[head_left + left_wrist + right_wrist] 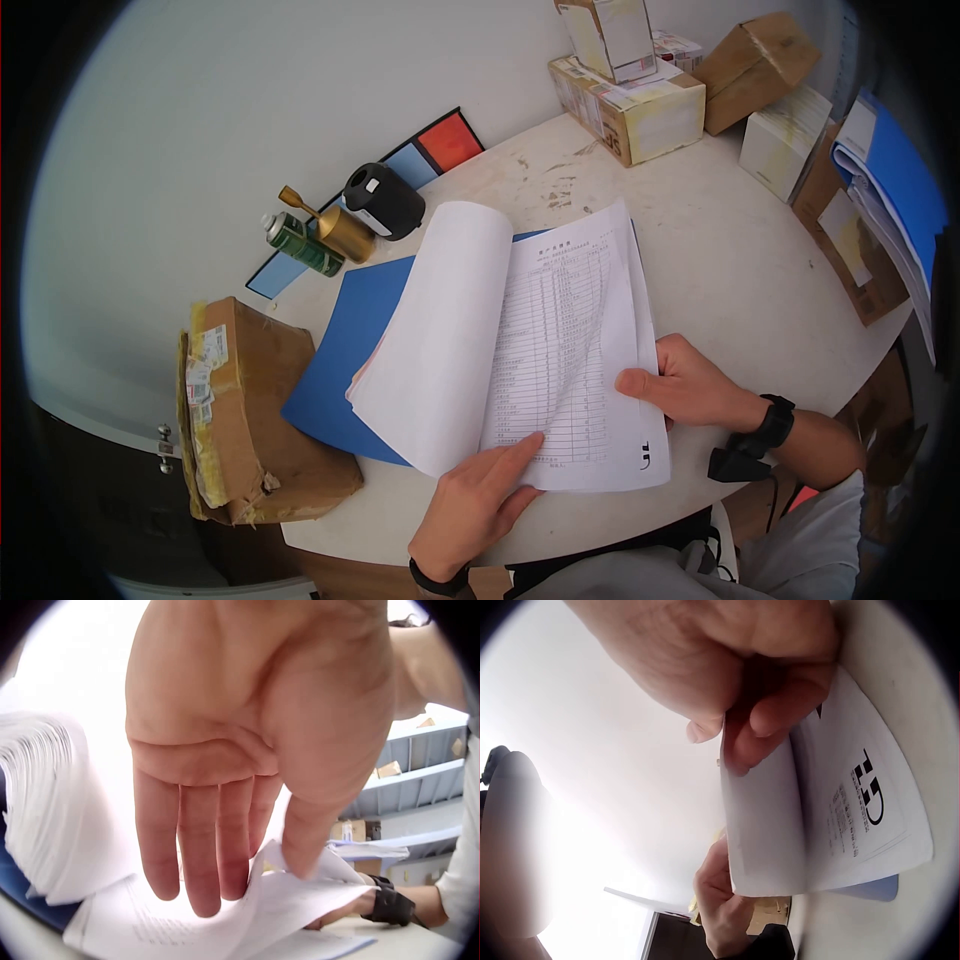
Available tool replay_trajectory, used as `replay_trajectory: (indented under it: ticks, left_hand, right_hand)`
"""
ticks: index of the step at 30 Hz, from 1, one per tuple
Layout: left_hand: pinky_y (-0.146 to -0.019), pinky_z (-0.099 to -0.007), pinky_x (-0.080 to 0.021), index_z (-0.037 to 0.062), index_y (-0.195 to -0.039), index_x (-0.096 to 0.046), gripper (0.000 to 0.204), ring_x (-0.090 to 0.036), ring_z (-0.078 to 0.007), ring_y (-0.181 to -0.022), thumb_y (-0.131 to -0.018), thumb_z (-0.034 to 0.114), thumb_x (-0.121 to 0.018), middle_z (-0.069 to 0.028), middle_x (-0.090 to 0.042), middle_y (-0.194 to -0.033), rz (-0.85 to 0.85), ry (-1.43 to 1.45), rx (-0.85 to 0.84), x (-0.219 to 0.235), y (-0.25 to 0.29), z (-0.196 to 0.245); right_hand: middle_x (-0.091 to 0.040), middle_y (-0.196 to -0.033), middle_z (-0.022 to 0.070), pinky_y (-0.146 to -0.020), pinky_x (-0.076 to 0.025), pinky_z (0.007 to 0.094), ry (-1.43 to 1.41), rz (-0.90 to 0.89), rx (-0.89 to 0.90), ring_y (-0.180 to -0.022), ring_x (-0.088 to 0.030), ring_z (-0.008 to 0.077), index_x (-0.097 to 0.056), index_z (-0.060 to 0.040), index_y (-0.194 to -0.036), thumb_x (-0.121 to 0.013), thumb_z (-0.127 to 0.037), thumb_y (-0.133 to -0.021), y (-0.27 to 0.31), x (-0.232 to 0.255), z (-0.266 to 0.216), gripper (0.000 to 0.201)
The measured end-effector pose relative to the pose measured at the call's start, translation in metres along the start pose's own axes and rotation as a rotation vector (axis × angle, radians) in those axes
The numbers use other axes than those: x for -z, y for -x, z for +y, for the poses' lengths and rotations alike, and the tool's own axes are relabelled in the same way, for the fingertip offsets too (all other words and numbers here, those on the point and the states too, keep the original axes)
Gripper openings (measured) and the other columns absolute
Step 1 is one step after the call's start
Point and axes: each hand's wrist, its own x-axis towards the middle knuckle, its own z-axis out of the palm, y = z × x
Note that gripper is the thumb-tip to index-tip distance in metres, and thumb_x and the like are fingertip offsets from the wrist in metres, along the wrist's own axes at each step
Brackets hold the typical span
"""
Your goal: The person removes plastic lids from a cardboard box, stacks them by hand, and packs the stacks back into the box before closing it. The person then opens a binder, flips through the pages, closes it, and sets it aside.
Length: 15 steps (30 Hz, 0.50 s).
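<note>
A printed table page [545,340] lies face up in a thick stack of papers, with a bundle of sheets [455,320] folded over to its left. Beneath them is a blue folder [345,345]. My left hand [475,510] touches the page's lower edge, its fingers extended in the left wrist view [247,727]. At the right edge, my right hand [695,385] pinches several sheets between thumb and fingers. The right wrist view shows those held sheets [765,817] curving above a sheet with a black logo [870,787].
A worn cardboard box [270,400] stands at the left table edge. Behind the papers are a green can [303,245], a brass-coloured vessel [345,235] and a black cylinder [385,203]. Stacked boxes [665,115] stand at the back right, with blue binders [895,180] at the far right.
</note>
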Motion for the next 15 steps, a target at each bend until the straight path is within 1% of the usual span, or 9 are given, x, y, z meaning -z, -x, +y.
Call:
replay_trajectory:
  ticks: [2,4,5,7,8,10,11,13,15]
  left_hand:
    - [-0.075,-0.0378,-0.060,0.0032,-0.133,-0.065,0.051,-0.073,-0.0326,-0.083,-0.083,-0.002,-0.074,-0.0149,-0.075,-0.096,0.156,-0.083,0.168,0.006,0.012,-0.007]
    - [-0.069,-0.0343,-0.058,-0.0003,-0.130,-0.065,0.045,-0.073,-0.0294,-0.071,-0.086,-0.007,-0.064,-0.0171,-0.074,-0.084,0.491,-0.039,0.314,0.008,0.019,-0.017]
    - [-0.066,-0.0317,-0.055,-0.0046,-0.130,-0.062,0.039,-0.073,-0.0232,-0.067,-0.091,-0.004,-0.063,-0.0171,-0.074,-0.079,0.562,-0.021,0.463,0.013,0.031,-0.029]
    - [-0.065,-0.0293,-0.054,-0.0072,-0.133,-0.058,0.041,-0.070,-0.0193,-0.064,-0.092,-0.002,-0.063,-0.0123,-0.070,-0.071,0.767,0.079,0.645,0.023,0.029,-0.025]
    - [-0.065,-0.0293,-0.054,-0.0072,-0.133,-0.058,0.041,-0.070,-0.0193,-0.064,-0.092,-0.002,-0.063,-0.0123,-0.070,-0.071,0.766,0.077,0.641,0.025,0.035,-0.029]
    - [-0.065,-0.0271,-0.054,-0.0057,-0.140,-0.052,0.052,-0.067,-0.0176,-0.061,-0.090,-0.001,-0.067,-0.0087,-0.066,-0.068,0.816,-0.079,0.828,0.029,0.047,-0.032]
    - [-0.065,-0.0271,-0.054,-0.0057,-0.140,-0.052,0.052,-0.067,-0.0176,-0.061,-0.090,-0.001,-0.067,-0.0087,-0.066,-0.068,0.816,-0.081,0.828,0.027,0.049,-0.031]
    - [-0.065,-0.0292,-0.054,-0.0030,-0.145,-0.049,0.063,-0.065,-0.0184,-0.063,-0.087,-0.002,-0.072,-0.0082,-0.065,-0.074,0.758,-0.074,0.590,0.019,0.044,-0.009]
    - [-0.067,-0.0341,-0.055,-0.0006,-0.150,-0.047,0.075,-0.066,-0.0233,-0.070,-0.081,-0.002,-0.077,-0.0084,-0.068,-0.085,0.434,-0.173,0.115,0.015,0.027,0.003]
  right_hand:
    - [-0.073,-0.106,0.0106,-0.066,-0.057,0.0247,-0.011,-0.021,-0.025,-0.083,-0.069,0.0101,-0.067,0.0060,-0.123,-0.060,-0.029,-0.108,0.000,0.004,0.000,0.039]
    - [-0.073,-0.105,0.0112,-0.064,-0.057,0.0239,-0.021,-0.045,-0.053,-0.082,-0.070,0.0103,-0.067,0.0059,-0.124,-0.057,-0.030,-0.109,0.000,0.006,0.001,0.040]
    - [-0.073,-0.107,0.0118,-0.065,-0.058,0.0238,-0.014,-0.063,-0.025,-0.083,-0.070,0.0109,-0.066,0.0063,-0.126,-0.057,-0.028,-0.109,0.000,0.007,0.002,0.039]
    - [-0.074,-0.108,0.0124,-0.067,-0.059,0.0237,-0.009,-0.081,0.006,-0.085,-0.071,0.0115,-0.064,0.0067,-0.128,-0.057,-0.025,-0.109,0.001,0.010,0.001,0.038]
    - [-0.074,-0.110,0.0132,-0.069,-0.061,0.0251,-0.029,-0.126,0.014,-0.087,-0.072,0.0129,-0.062,0.0071,-0.131,-0.057,-0.023,-0.109,0.003,0.012,-0.001,0.037]
    - [-0.074,-0.112,0.0140,-0.072,-0.062,0.0265,-0.051,-0.171,0.023,-0.089,-0.073,0.0143,-0.060,0.0075,-0.133,-0.057,-0.021,-0.109,0.005,0.016,-0.003,0.037]
    - [-0.074,-0.115,0.0151,-0.074,-0.063,0.0276,-0.043,-0.189,-0.010,-0.092,-0.074,0.0160,-0.059,0.0076,-0.134,-0.057,-0.019,-0.109,0.004,0.017,-0.004,0.037]
    - [-0.074,-0.118,0.0161,-0.077,-0.064,0.0287,-0.030,-0.217,-0.050,-0.095,-0.074,0.0176,-0.058,0.0077,-0.135,-0.057,-0.018,-0.108,0.004,0.017,-0.004,0.037]
    - [-0.073,-0.118,0.0168,-0.076,-0.064,0.0296,-0.090,-0.252,-0.066,-0.096,-0.075,0.0197,-0.057,0.0070,-0.138,-0.057,-0.018,-0.109,0.002,0.016,-0.006,0.038]
